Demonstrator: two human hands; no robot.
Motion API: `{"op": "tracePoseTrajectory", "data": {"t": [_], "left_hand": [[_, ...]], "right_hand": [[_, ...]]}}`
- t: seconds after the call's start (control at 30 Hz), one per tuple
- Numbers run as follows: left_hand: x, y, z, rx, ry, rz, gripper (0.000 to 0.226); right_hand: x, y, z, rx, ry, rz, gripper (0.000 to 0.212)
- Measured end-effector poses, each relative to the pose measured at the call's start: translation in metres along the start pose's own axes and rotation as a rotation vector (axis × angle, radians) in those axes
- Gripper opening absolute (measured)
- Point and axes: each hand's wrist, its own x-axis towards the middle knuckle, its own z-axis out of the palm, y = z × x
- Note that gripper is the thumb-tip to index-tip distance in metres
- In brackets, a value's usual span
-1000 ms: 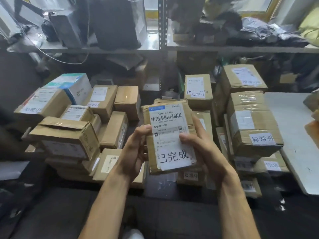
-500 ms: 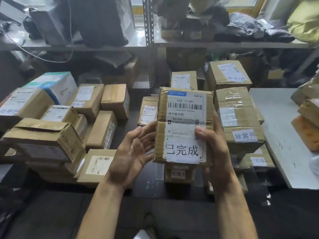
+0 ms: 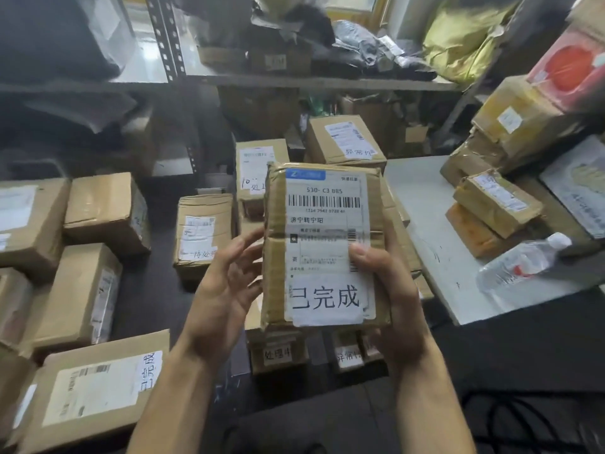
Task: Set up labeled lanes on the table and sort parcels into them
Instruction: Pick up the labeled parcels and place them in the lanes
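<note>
1. Looking down through the head camera, I see the right hand (image 3: pixel 389 299) gripping a brown taped parcel (image 3: pixel 327 247). Its thumb is pressed on the front of the shipping label, and the other fingers are hidden behind the cardboard.
2. The parcel is held upright in the air with its label toward me, in front of the stacked boxes. A white sticker near its lower edge reads 已完成.
3. The left hand (image 3: pixel 222 290) sits just beside the parcel's left edge, palm turned toward it, fingers apart and relaxed. I cannot tell whether the fingertips touch the cardboard.
4. At lower left lies a flat box (image 3: pixel 95 388) with an 已完成 sticker of its own.
5. Beyond the left hand stands a smaller box (image 3: pixel 203 234) marked 待处理.
6. To the right, a white table (image 3: pixel 435 244) carries a water bottle (image 3: pixel 520 263) lying on its side and a pile of parcels (image 3: pixel 497 201).
</note>
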Motion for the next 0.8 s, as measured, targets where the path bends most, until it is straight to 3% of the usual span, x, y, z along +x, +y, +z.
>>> {"op": "tracePoseTrajectory", "data": {"t": [0.23, 0.33, 0.73, 0.8], "left_hand": [[0.026, -0.003, 0.05, 0.077, -0.077, 0.01, 0.04], [0.04, -0.007, 0.084, 0.149, -0.082, 0.021, 0.061], [0.087, -0.058, 0.244, 0.268, 0.067, 0.078, 0.067], [0.095, -0.068, 0.266, 0.295, 0.103, 0.081, 0.058]], "right_hand": [[0.011, -0.03, -0.047, 0.02, 0.063, -0.079, 0.079], [0.02, -0.039, -0.076, 0.028, 0.04, -0.097, 0.079], [0.074, -0.097, -0.231, -0.004, -0.101, -0.093, 0.078], [0.082, -0.101, -0.252, -0.02, -0.091, -0.079, 0.078]]}}
